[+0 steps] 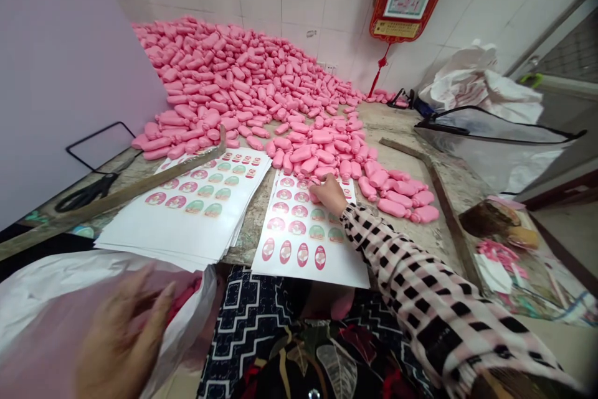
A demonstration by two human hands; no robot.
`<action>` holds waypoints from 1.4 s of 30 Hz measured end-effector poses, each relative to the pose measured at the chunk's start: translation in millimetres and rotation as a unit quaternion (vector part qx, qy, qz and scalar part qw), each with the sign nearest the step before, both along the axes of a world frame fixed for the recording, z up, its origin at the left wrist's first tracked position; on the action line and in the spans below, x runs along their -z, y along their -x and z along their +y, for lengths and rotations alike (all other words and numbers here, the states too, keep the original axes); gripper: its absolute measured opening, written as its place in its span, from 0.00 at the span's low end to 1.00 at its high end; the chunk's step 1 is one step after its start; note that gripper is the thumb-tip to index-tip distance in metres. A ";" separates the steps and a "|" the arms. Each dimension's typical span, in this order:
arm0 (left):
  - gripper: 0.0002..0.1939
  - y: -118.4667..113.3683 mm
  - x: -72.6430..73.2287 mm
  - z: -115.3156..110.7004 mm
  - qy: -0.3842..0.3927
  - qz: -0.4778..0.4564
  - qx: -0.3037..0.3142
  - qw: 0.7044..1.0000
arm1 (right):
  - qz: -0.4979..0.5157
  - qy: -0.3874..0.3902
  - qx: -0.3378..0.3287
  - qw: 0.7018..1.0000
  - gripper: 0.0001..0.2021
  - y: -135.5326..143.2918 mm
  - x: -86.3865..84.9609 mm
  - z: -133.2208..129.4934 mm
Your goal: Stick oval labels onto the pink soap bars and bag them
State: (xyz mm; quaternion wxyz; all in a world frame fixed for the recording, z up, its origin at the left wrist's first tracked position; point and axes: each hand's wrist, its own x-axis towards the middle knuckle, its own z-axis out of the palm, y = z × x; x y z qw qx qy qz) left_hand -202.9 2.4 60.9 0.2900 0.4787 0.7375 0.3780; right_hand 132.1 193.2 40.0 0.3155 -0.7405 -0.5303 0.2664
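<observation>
Right hand [331,195], fingers pinched on a label at the far edge of the sticker sheet [306,234] beneath it, should peel slowly from one corner; left hand [122,337], spread and blurred, rests on the plastic bag [56,287].

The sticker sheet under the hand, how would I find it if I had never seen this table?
Start at the big heap of pink bottles piled against the tiled wall. Follow it down to the table's near edge, where the right hand rests on a single sticker sheet. Unlike the thick stack of sheets to its left, it lies alone, with four red ovals along its lowest row.
</observation>
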 end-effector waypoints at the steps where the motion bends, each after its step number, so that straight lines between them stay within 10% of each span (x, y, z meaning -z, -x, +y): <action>1: 0.28 -19.7 -3.5 2.7 -0.009 0.000 0.018 1.000 | 0.016 0.000 -0.005 1.000 0.19 -1.7 -2.0 -9.0; 4: 0.21 -79.8 -8.9 14.3 0.038 -0.183 0.129 0.974 | 0.066 0.003 -0.029 0.997 0.20 0.6 -7.6 -53.8; 10: 0.25 -168.9 0.1 26.0 0.175 -0.545 0.212 0.792 | 0.086 -0.109 -0.077 0.987 0.17 23.6 -5.4 -168.9; 19: 0.19 -178.9 6.1 12.0 0.223 -0.661 0.229 0.679 | 0.272 -0.070 -0.053 0.958 0.15 29.9 5.5 -192.4; 28: 0.16 -180.9 2.5 8.7 0.184 -0.671 0.149 0.702 | 0.141 -0.137 -0.186 0.963 0.16 35.5 -2.7 -202.7; 35: 0.16 -175.1 6.4 10.0 0.188 -0.590 0.116 0.777 | 0.148 -0.080 -0.261 0.951 0.15 13.4 -14.6 -203.2; 39: 0.12 -163.1 12.9 15.9 0.089 -0.302 0.237 0.919 | -0.013 -0.056 -0.141 0.988 0.11 -12.7 1.0 -187.5; 42: 0.12 -158.6 19.4 19.8 -0.005 -0.023 0.388 0.921 | -0.136 -0.049 -0.111 0.983 0.09 -22.2 9.0 -177.9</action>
